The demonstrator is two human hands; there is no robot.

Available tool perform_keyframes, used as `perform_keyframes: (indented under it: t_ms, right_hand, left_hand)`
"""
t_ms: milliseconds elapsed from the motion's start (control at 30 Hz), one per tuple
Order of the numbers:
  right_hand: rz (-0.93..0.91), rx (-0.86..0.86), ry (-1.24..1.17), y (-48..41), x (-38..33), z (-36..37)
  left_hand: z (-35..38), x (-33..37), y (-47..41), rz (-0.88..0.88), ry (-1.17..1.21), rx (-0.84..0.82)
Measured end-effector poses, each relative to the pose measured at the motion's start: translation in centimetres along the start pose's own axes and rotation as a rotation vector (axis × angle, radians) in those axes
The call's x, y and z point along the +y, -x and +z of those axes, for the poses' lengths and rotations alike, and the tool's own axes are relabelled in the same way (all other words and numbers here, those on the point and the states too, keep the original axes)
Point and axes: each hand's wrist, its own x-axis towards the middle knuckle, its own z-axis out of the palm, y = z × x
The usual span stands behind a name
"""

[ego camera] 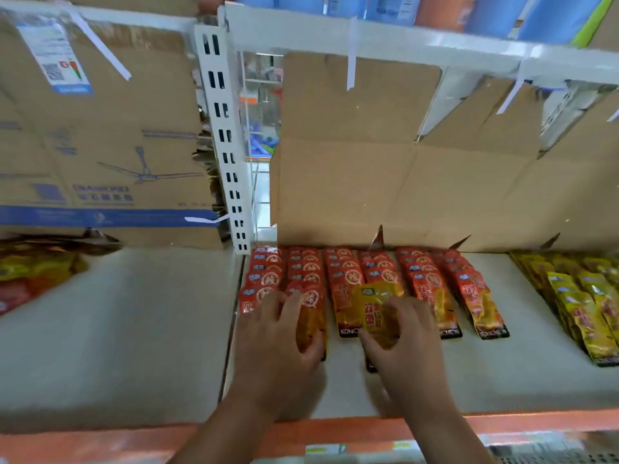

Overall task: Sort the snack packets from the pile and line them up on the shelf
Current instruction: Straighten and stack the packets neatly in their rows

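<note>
Just past the front edge of the white shelf, the left hand curls round a red foil snack packet at the front of its row. The right hand pinches a yellow foil snack packet above the rows of red packets. Rows of yellow packets line the right edge.

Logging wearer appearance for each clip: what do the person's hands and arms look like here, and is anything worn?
Both are bare. The left hand and right hand wear no gloves, and no rings show. The forearms are uncovered down to the picture's bottom edge: no sleeves, watch or bracelets are visible. Fine detail is blurred.
</note>
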Motion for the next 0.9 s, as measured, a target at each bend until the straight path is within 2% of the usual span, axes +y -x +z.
perform_keyframes:
  t_ms: [200,367,600,900]
  right_hand:
    - [-0.104,-0.099,-0.022,0.1,2.1,0.5]
    - [-0.199,-0.1,-0.134,0.0,3.1,0.7]
    - [-0.21,-0.108,-0.216,-0.3,3.2,1.0]
    - [-0.211,-0.109,-0.231,-0.2,3.5,1.2]
  left_hand:
    - [0.6,2.3,1.2,-0.113,-0.096,0.03]
    - [1.4,4.4,1.1,-0.172,-0.162,0.012]
    - [1.9,4.0,1.3,-0.232,-0.209,-0.011]
    - [2.0,3.8,1.3,-0.215,-0.236,-0.008]
